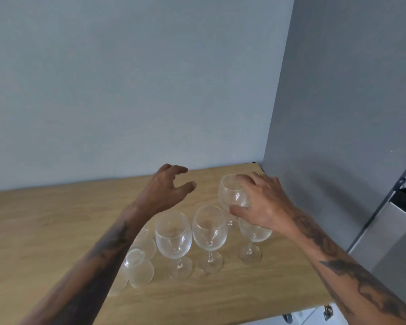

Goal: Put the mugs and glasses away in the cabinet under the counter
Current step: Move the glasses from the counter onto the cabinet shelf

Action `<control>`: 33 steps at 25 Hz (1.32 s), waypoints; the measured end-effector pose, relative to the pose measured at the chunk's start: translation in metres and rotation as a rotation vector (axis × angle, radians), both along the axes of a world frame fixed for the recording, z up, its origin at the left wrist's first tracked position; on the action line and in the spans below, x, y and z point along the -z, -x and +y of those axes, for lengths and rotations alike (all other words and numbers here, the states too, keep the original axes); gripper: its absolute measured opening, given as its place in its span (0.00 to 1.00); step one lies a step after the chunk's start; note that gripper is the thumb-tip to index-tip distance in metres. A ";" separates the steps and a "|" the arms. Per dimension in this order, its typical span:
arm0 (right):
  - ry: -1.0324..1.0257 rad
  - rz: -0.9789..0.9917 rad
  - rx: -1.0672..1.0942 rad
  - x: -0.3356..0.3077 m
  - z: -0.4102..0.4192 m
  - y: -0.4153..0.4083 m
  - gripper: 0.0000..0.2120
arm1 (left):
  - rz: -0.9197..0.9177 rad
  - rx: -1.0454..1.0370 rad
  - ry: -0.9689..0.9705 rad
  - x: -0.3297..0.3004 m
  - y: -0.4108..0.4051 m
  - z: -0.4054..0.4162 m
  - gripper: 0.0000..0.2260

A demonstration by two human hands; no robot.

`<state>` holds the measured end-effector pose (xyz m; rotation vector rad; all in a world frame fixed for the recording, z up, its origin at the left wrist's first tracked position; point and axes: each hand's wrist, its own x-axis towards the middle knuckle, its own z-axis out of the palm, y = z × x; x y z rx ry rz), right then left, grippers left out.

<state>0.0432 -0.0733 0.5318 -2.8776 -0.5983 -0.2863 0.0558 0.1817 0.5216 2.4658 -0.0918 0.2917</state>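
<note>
Several clear wine glasses stand on a wooden counter (45, 221). My right hand (263, 202) is wrapped around the bowl of the rear wine glass (232, 191), fingers over its rim. My left hand (167, 186) hovers open above the counter, left of that glass, holding nothing. In front stand three stemmed glasses: one on the left (174, 235), one in the middle (210, 228) and one on the right (253, 235), partly under my right wrist. More glasses (138, 266) sit partly hidden under my left forearm.
A pale blue wall rises behind the counter. A tall grey panel (333, 113) closes off the right side, with a steel appliance (399, 212) beside it. The counter's front edge runs at the bottom right, with grey cabinet fronts (314, 317) below.
</note>
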 end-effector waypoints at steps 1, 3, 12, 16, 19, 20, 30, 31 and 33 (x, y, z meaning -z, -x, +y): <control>0.001 0.065 0.110 -0.002 -0.015 -0.002 0.40 | -0.002 0.020 -0.053 -0.003 -0.023 -0.016 0.29; -0.002 0.287 0.235 0.001 -0.036 -0.003 0.46 | 0.105 0.131 -0.169 -0.001 -0.062 -0.058 0.35; -0.212 0.338 0.223 0.036 -0.036 -0.037 0.37 | 0.318 0.240 -0.315 0.033 -0.111 -0.092 0.40; -0.217 0.347 0.211 0.033 0.003 -0.067 0.36 | 0.370 0.190 -0.256 0.033 -0.090 -0.029 0.38; -0.211 0.358 0.157 0.033 0.046 -0.078 0.36 | 0.395 0.146 -0.185 0.035 -0.069 0.012 0.38; -0.201 0.359 0.138 0.034 0.058 -0.079 0.36 | 0.396 0.147 -0.180 0.036 -0.063 0.020 0.38; -0.193 0.381 0.090 0.041 0.085 -0.067 0.39 | 0.450 0.177 -0.109 0.036 -0.027 0.054 0.40; -0.203 0.382 0.093 0.042 0.085 -0.066 0.39 | 0.458 0.181 -0.099 0.036 -0.025 0.053 0.41; -0.233 0.377 0.097 0.045 0.087 -0.064 0.38 | 0.489 0.186 -0.114 0.035 -0.024 0.050 0.42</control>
